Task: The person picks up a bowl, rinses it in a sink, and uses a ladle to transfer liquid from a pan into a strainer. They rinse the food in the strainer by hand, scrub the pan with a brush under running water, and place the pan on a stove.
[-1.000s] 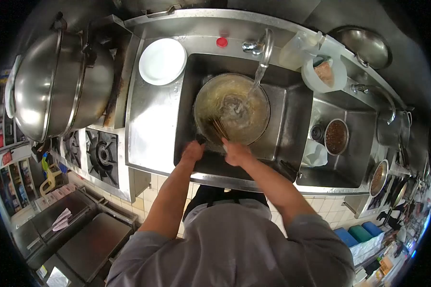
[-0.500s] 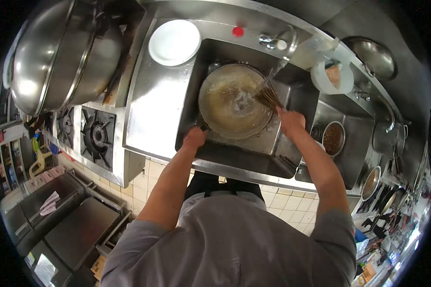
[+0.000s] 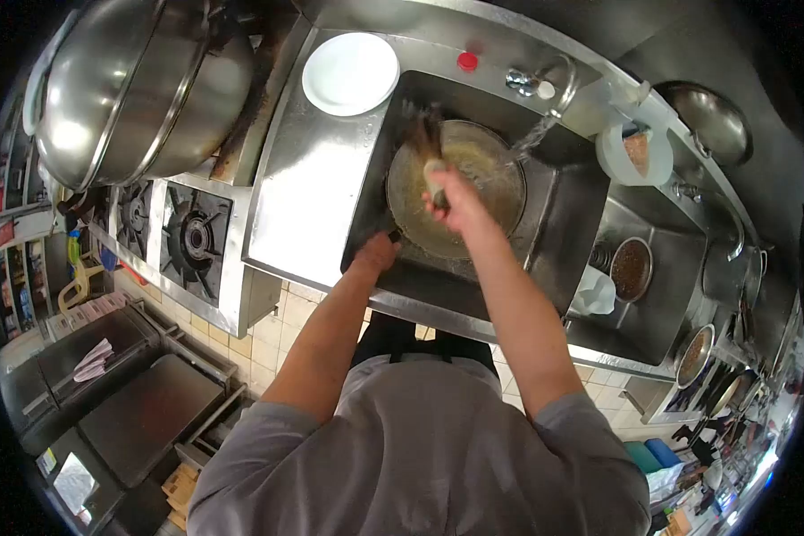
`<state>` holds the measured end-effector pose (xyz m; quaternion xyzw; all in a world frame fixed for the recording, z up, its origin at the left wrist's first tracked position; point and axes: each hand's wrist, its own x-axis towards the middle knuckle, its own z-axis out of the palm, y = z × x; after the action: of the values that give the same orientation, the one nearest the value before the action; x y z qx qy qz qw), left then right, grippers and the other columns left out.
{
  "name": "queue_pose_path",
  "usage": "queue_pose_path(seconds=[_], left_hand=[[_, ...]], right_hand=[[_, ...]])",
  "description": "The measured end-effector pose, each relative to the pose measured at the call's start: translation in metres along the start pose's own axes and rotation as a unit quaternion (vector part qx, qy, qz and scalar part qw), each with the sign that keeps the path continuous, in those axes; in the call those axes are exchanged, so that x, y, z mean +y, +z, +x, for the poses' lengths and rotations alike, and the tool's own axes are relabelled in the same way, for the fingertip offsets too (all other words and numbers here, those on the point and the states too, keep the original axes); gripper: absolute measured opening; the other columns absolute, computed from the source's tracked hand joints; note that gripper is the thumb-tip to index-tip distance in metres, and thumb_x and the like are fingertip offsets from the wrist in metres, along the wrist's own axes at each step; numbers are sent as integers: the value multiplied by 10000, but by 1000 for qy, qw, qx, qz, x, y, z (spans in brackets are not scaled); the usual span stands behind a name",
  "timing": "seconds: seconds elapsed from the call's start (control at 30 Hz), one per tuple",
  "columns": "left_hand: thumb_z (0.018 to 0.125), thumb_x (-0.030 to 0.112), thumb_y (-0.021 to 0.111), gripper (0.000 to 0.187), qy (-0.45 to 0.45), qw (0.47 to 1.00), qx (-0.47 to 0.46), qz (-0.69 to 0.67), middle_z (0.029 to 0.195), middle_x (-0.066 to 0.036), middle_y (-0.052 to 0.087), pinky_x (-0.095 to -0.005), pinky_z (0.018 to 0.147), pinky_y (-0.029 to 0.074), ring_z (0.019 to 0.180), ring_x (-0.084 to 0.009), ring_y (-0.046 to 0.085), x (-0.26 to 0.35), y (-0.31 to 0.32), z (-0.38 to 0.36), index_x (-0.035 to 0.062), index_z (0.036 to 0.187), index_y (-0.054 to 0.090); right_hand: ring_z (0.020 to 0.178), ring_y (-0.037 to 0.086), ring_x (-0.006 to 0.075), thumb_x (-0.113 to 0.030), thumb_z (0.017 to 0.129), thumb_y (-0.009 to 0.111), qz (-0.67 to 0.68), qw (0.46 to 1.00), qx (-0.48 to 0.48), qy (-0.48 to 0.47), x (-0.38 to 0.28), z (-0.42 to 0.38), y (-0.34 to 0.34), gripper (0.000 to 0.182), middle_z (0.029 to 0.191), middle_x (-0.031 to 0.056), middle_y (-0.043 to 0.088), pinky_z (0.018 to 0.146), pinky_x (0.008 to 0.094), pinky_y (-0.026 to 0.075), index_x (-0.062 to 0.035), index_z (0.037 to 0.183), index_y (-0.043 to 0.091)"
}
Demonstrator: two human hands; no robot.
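A wide wok (image 3: 500,201) with cloudy liquid sits in the large sink (image 3: 563,214), and water runs into it from the tap (image 3: 564,89). My left hand (image 3: 378,251) is closed on the wok's handle at the lower left rim. Over the left part of the wok, my right hand (image 3: 456,202) grips a bamboo brush (image 3: 426,143), whose bristles are blurred near the upper left rim.
A white plate (image 3: 350,74) lies on the steel counter left of the sink. Large metal woks (image 3: 143,98) stand by the stove (image 3: 196,237). The right sink holds a strainer (image 3: 631,270) and a white container (image 3: 593,292). A red cap (image 3: 467,62) is behind the sink.
My right hand has swept the brush from the wok's right side to its upper left. My left hand stays on the handle. The camera view has shifted slightly.
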<state>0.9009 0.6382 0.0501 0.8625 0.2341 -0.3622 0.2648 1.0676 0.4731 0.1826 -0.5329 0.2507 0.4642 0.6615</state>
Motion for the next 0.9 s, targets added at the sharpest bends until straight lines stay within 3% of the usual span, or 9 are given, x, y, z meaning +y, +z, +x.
queue_pose_path(seconds=[0.1,0.2,0.27,0.33,0.4,0.57,0.63,0.8,0.9], left_hand=[[933,311,625,521,68,996,13,-56,1349,-278,553,-475,1036,465,1252,-414,543,-11,2,7,46,1368,516],[918,254,635,489,138,989,3,-50,1288,-261,600,-474,1024,470,1218,-409,571,-13,-6,-1,94,1367,527],[904,237,643,456,175,984,0,-16,1239,-256,626,-462,994,485,1169,-395,604,-9,-8,-11,110,1335,564],[890,219,652,426,211,977,0,20,1190,-250,652,-451,964,500,1120,-381,637,8,-14,-29,126,1302,601],[835,224,663,384,198,979,29,34,1115,-210,689,-461,949,520,1061,-393,650,48,-36,-75,114,1203,674],[786,248,708,416,177,982,16,-57,1041,-195,711,-413,888,537,1011,-372,675,128,-58,-121,101,1173,680],[804,225,717,390,271,956,87,-76,1006,-198,704,-399,842,536,939,-319,696,163,-65,-129,81,1164,675],[809,249,759,377,328,911,226,-109,996,-198,724,-385,851,548,957,-343,707,279,-112,-127,39,1115,691],[818,303,780,355,340,915,181,-118,931,-166,736,-358,779,547,839,-272,718,322,-131,-112,26,1031,716]], right_hand=[[575,587,187,-291,936,603,32,999,33,-27,-36,-4,-37,390,832,73,626,454,267,437,-186,1294,489],[661,636,200,-297,941,597,-61,985,135,-91,-53,-29,-88,395,863,82,667,528,307,512,-137,1301,567],[890,687,379,-284,914,600,-476,836,181,-206,-33,-40,-137,313,1048,220,695,770,461,560,-64,1127,663],[990,653,425,-256,869,606,-621,696,200,-300,-20,-106,-151,314,1024,241,692,874,507,520,-33,1073,692],[960,643,449,-232,844,612,-574,710,285,-291,16,-160,-166,271,963,244,689,865,525,516,-41,1020,688],[920,662,421,-256,853,625,-541,739,331,-226,68,-263,-180,249,923,229,696,848,511,521,-59,990,694],[895,666,413,-263,855,630,-484,807,304,-147,86,-267,-187,234,895,206,699,849,505,525,-61,957,689],[1004,671,351,-228,880,562,-616,725,232,-203,132,-209,-202,248,1056,177,690,852,455,561,-61,1013,690],[1040,672,339,-196,875,558,-619,736,228,-148,139,-174,-210,264,1080,156,693,868,437,563,-37,1033,698]])
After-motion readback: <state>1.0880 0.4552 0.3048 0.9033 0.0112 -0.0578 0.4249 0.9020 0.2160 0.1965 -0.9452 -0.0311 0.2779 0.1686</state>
